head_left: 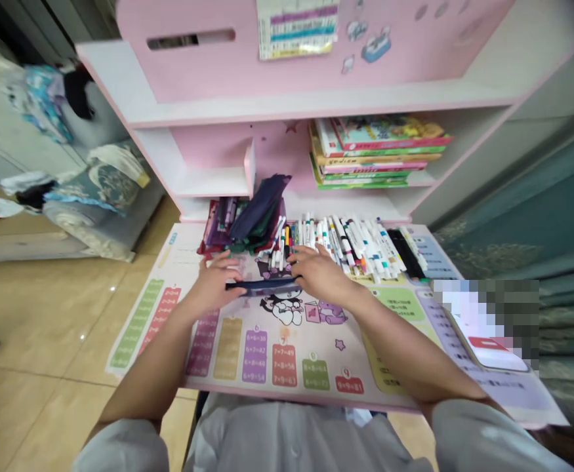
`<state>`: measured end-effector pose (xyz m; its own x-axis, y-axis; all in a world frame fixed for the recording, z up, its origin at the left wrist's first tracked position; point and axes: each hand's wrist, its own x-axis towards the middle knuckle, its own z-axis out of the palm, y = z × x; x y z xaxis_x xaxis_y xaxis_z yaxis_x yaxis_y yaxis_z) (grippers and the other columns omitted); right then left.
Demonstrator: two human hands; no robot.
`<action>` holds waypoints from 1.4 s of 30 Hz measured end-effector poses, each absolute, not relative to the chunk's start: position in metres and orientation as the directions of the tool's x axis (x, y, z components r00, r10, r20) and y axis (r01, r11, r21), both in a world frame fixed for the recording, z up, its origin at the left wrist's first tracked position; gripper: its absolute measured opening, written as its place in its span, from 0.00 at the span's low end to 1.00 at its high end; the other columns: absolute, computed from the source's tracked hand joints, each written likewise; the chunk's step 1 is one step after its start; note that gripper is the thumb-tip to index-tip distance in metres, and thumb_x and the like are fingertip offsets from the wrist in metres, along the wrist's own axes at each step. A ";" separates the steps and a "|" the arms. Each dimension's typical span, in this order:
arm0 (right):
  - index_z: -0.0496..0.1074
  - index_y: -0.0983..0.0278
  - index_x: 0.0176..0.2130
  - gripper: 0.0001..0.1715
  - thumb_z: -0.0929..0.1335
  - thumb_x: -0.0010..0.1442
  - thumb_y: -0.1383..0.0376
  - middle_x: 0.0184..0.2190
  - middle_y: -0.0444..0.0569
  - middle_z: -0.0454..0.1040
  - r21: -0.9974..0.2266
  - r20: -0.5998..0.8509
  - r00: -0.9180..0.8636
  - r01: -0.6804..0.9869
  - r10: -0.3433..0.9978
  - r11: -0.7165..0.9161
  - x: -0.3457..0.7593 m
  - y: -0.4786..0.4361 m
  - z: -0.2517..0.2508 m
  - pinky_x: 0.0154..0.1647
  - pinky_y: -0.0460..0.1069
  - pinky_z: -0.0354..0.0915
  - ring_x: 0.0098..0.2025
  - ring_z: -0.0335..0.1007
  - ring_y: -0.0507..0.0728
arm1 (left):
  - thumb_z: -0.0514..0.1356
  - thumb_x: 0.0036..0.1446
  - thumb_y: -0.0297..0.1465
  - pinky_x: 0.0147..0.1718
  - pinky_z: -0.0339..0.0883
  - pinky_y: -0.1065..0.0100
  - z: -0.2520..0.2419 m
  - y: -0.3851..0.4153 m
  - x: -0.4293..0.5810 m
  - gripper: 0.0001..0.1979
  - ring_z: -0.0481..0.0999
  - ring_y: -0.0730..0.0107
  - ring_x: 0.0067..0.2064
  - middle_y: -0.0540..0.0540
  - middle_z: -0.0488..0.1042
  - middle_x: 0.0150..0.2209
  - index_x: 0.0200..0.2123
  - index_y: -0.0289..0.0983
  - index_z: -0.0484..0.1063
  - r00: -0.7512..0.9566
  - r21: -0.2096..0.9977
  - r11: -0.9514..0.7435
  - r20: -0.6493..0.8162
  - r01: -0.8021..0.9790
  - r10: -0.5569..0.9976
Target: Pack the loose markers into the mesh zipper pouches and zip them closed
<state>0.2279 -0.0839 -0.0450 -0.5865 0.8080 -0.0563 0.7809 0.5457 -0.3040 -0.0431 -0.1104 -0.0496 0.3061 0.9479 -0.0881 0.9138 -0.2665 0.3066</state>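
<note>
My left hand (216,280) and my right hand (317,271) both rest on a pink desk (277,357) covered by a colourful multiplication-table mat. Between them lies a thin dark blue strip, perhaps a pencil case edge (262,284); my left fingers pinch its left end and my right fingers close on its right end. Just behind the hands sits a pile of dark purple and green pouches (250,216). A long row of white-bodied marker pens (360,246) lies to the right, behind my right hand.
A stack of picture books (375,152) lies on the desk's shelf. A small pink divider shelf (218,177) is at the left. A blurred-out object (486,321) sits on the desk's right. Bedding and clothes (94,190) are piled to the left over a tiled floor.
</note>
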 end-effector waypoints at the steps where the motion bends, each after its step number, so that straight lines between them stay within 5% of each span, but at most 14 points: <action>1: 0.79 0.62 0.31 0.11 0.69 0.58 0.75 0.55 0.52 0.78 -0.308 -0.042 -0.591 0.775 0.806 0.552 0.227 -0.083 -0.046 0.71 0.77 0.44 0.70 0.59 0.69 | 0.69 0.55 0.33 0.65 0.43 0.29 -0.052 -0.113 -0.037 0.02 0.61 0.39 0.70 0.42 0.77 0.59 0.33 0.43 0.82 0.320 0.302 -0.293 -0.043 0.907 0.947; 6: 0.78 0.62 0.31 0.10 0.70 0.57 0.75 0.53 0.49 0.80 -0.367 0.008 -0.616 0.731 0.788 0.575 0.228 -0.086 -0.041 0.70 0.77 0.44 0.70 0.60 0.69 | 0.66 0.60 0.31 0.65 0.39 0.28 -0.061 -0.123 -0.016 0.04 0.61 0.40 0.70 0.40 0.77 0.57 0.37 0.42 0.83 0.409 0.268 -0.426 0.120 0.864 0.905; 12: 0.78 0.62 0.30 0.10 0.69 0.57 0.75 0.51 0.51 0.81 -0.396 0.131 -0.624 0.680 0.771 0.617 0.231 -0.090 -0.034 0.66 0.80 0.49 0.69 0.62 0.72 | 0.64 0.62 0.30 0.64 0.41 0.28 -0.064 -0.124 -0.016 0.08 0.63 0.41 0.69 0.42 0.79 0.55 0.30 0.41 0.81 0.393 0.317 -0.444 0.213 0.838 0.894; 19: 0.78 0.61 0.37 0.04 0.71 0.62 0.64 0.52 0.55 0.78 -0.402 0.670 -0.350 0.570 0.654 0.717 0.242 -0.093 -0.029 0.63 0.71 0.64 0.65 0.67 0.70 | 0.63 0.59 0.32 0.65 0.46 0.30 -0.057 -0.117 -0.029 0.09 0.65 0.42 0.68 0.42 0.81 0.53 0.27 0.41 0.80 0.179 0.451 -0.319 0.325 0.834 0.929; 23: 0.76 0.60 0.36 0.04 0.69 0.63 0.66 0.47 0.55 0.79 -0.390 0.802 -0.192 0.549 0.566 0.739 0.239 -0.096 -0.031 0.60 0.66 0.69 0.60 0.72 0.67 | 0.65 0.56 0.36 0.65 0.52 0.33 -0.052 -0.110 -0.048 0.09 0.67 0.42 0.66 0.42 0.81 0.52 0.25 0.41 0.80 0.021 0.598 -0.260 0.377 0.758 0.926; 30: 0.75 0.60 0.34 0.06 0.68 0.63 0.68 0.45 0.54 0.80 -0.401 0.701 -0.391 0.477 0.597 0.782 0.198 -0.108 -0.077 0.58 0.67 0.66 0.55 0.74 0.65 | 0.70 0.44 0.39 0.66 0.61 0.52 -0.046 -0.100 -0.104 0.08 0.73 0.49 0.62 0.43 0.84 0.46 0.24 0.41 0.80 -0.436 0.882 -0.094 0.318 0.462 0.842; 37: 0.76 0.62 0.33 0.09 0.67 0.63 0.69 0.46 0.55 0.80 -0.401 0.540 -0.576 0.464 0.613 0.790 0.175 -0.118 -0.117 0.62 0.70 0.60 0.58 0.71 0.66 | 0.67 0.43 0.36 0.47 0.75 0.55 -0.058 -0.075 -0.156 0.09 0.81 0.51 0.44 0.42 0.82 0.33 0.23 0.35 0.78 -0.623 0.894 0.101 0.219 0.437 0.751; 42: 0.76 0.62 0.32 0.10 0.66 0.64 0.69 0.47 0.56 0.80 -0.425 0.512 -0.566 0.486 0.645 0.764 0.174 -0.117 -0.123 0.63 0.70 0.59 0.60 0.70 0.67 | 0.65 0.47 0.33 0.38 0.75 0.60 -0.073 -0.044 -0.169 0.10 0.81 0.54 0.39 0.42 0.81 0.31 0.30 0.31 0.81 -0.681 0.854 0.234 0.176 0.465 0.710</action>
<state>0.1741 -0.1171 -0.1226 -0.5665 0.6455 0.5123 0.4861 0.7637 -0.4248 -0.1685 -0.0445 -0.0726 -0.6814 0.7104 0.1764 0.4649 0.2339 0.8539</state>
